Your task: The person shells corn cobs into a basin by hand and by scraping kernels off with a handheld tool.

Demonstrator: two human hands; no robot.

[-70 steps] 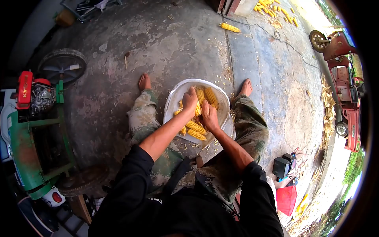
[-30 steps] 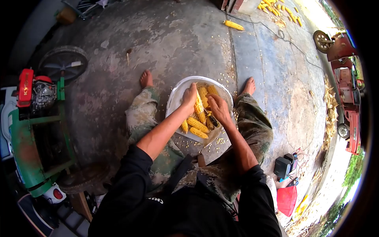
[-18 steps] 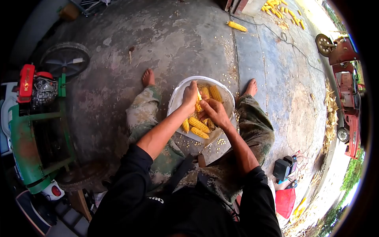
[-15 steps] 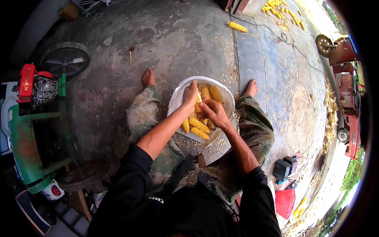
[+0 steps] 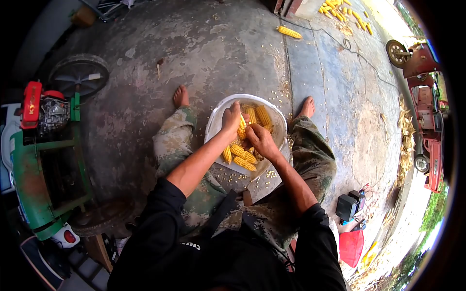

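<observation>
My left hand (image 5: 232, 119) is closed around an ear of corn (image 5: 241, 127) over a white basin (image 5: 213, 116). Close beside it, my right hand (image 5: 262, 139) has its fingers curled at the lower side of that ear; whether anything is pinched in them is hidden. Several yellow corn cobs (image 5: 242, 163) lie in the basin below and beyond my hands. The basin stands on the floor between my legs.
Loose kernels (image 5: 238, 177) dot the concrete around the basin. A single cob (image 5: 290, 32) lies farther ahead, near a dark cable (image 5: 346, 44). Green machinery with a red engine (image 5: 33, 104) is at left; a black box (image 5: 346, 207) and red vehicle (image 5: 427, 102) are at right.
My right hand has shifted slightly down and closer to the ear, its fingers more curled. The left hand has turned and lowered a little, still holding the ear.
</observation>
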